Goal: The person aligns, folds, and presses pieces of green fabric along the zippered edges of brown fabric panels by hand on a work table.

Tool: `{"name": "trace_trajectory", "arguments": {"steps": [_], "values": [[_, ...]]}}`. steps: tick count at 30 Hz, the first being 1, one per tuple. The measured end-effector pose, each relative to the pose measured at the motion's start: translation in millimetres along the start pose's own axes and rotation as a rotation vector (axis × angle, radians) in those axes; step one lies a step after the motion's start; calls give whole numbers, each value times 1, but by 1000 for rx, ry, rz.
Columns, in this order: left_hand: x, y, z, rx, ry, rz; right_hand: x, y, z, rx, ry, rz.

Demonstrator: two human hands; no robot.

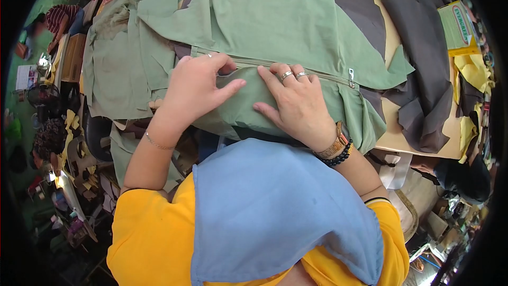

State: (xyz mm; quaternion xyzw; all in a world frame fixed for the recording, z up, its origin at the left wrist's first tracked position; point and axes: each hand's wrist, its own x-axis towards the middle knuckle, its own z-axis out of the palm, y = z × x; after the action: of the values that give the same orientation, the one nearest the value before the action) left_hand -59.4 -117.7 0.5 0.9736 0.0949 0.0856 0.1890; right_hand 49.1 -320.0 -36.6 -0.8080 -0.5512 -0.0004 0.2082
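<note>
A green fabric piece (275, 16) lies spread in front of me with a zipper (328, 77) running across it. The metal zipper pull (351, 77) sits near the zipper's right end. My left hand (198, 87) is at the left part of the zipper, fingers bent over the cloth and thumb held apart from them. Just right of it, my right hand (296, 100) rests palm down, fingertips touching the fabric beside the zipper and thumb spread. Neither hand grips anything I can see. Part of the zipper is hidden beneath my fingers.
More green fabric pieces (116, 69) are piled at left. Dark grey cloth (418, 63) hangs over the table's (444, 122) right side, near a green and yellow box (456, 25) marked EVERGREEN. A blue cloth (280, 206) covers my chest. Another person (61, 18) is at far left.
</note>
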Motion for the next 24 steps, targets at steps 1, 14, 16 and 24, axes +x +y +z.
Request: {"name": "trace_trajectory", "arguments": {"steps": [1,14,16,24], "values": [[0,2,4,23,28,-3,0,0,0,-1,-2,1],[17,-12,12,-108,-85,-246,-1,0,1,0,-9,6],[17,-13,12,-159,-122,-367,-1,-1,0,0,-16,13],[19,-17,15,-230,-134,-470,-1,1,1,23,-6,13]]}}
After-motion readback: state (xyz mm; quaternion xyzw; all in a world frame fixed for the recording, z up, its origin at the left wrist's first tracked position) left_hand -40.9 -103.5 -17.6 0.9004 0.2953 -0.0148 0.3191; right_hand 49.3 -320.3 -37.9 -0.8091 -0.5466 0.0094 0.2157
